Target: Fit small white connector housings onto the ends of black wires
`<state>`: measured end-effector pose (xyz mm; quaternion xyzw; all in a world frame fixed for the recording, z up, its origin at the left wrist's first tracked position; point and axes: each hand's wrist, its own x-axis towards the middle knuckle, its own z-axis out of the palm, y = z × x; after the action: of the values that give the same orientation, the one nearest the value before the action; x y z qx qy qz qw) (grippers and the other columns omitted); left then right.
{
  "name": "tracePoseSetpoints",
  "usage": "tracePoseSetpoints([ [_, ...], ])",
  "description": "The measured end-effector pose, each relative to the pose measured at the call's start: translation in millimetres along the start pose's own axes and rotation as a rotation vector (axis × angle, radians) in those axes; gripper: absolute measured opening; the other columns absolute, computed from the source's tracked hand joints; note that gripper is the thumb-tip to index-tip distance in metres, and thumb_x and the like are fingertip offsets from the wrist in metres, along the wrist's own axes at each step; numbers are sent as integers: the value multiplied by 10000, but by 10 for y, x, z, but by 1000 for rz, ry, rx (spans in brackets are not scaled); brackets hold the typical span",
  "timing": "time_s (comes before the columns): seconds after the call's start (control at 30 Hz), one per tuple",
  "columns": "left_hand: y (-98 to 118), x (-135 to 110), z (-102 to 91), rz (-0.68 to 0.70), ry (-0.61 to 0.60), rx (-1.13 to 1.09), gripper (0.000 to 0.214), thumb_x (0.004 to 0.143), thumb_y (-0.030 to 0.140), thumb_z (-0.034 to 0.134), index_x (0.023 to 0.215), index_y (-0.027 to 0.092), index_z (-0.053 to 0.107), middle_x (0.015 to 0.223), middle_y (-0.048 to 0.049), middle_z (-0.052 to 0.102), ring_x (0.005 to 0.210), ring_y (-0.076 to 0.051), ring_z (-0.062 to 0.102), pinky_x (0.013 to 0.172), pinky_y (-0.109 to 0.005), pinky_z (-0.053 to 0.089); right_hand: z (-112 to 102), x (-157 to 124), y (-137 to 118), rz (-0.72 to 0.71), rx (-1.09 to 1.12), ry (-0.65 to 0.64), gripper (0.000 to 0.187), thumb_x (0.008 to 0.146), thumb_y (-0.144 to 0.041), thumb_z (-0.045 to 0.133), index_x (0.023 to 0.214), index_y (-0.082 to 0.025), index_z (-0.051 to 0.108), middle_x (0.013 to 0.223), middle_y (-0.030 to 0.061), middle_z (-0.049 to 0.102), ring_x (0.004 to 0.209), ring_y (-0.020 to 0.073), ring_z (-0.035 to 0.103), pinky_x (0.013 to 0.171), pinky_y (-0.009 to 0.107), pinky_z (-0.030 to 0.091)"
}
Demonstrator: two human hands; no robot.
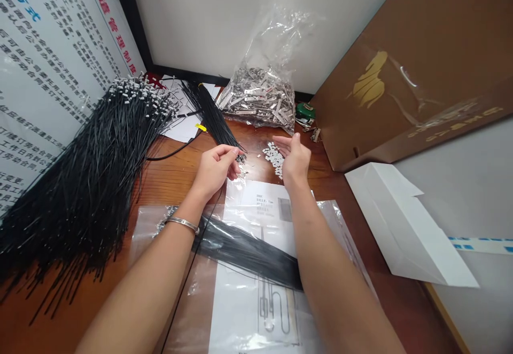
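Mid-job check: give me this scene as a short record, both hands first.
left hand: fingers closed, at the near end of a black wire bundle; exact grip hidden
right hand: fingers spread by a pile of small white pieces; contact unclear
left side: large heap of black wires with white ends
back: clear bag of metal clips, a green object beside it
front: clear plastic over a printed sheet

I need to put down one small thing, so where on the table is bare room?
Bare tabletop shows between the pile of black wires and the left hand, and between the right hand and the brown box. Crowded: the back, around the bag of metal clips, and the front centre, under a flat plastic bag.
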<state>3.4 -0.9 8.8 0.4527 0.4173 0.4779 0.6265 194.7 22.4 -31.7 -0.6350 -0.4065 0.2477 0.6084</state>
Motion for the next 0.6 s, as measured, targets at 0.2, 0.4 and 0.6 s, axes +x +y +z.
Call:
tracePoseSetpoints([
  [0.2, 14, -20, 3, -9, 9, 23, 156, 810, 277, 654, 752, 133, 659, 477, 26, 578, 399, -73, 501, 412, -181, 405, -171, 121, -3, -21, -343, -74, 771, 907, -699, 208, 1100, -162, 727, 1228, 129, 684, 1226, 285, 576, 1119, 480, 321],
  [0.4, 31, -30, 17, -17, 17, 37, 154, 809, 276, 652, 742, 137, 655, 464, 29, 574, 395, -73, 499, 413, -181, 402, -103, 115, 46, 29, -40, -277, 812, 867, -766, 214, 882, -160, 755, 1039, 137, 750, 1080, 249, 672, 1071, 419, 430],
  [0.6, 27, -33, 12, -18, 22, 46, 157, 809, 277, 656, 734, 139, 656, 463, 30, 574, 399, -75, 501, 414, -184, 400, -75, 91, -16, 3, 10, -301, 825, 875, -758, 186, 914, -157, 749, 1061, 153, 742, 1063, 268, 683, 990, 452, 498],
])
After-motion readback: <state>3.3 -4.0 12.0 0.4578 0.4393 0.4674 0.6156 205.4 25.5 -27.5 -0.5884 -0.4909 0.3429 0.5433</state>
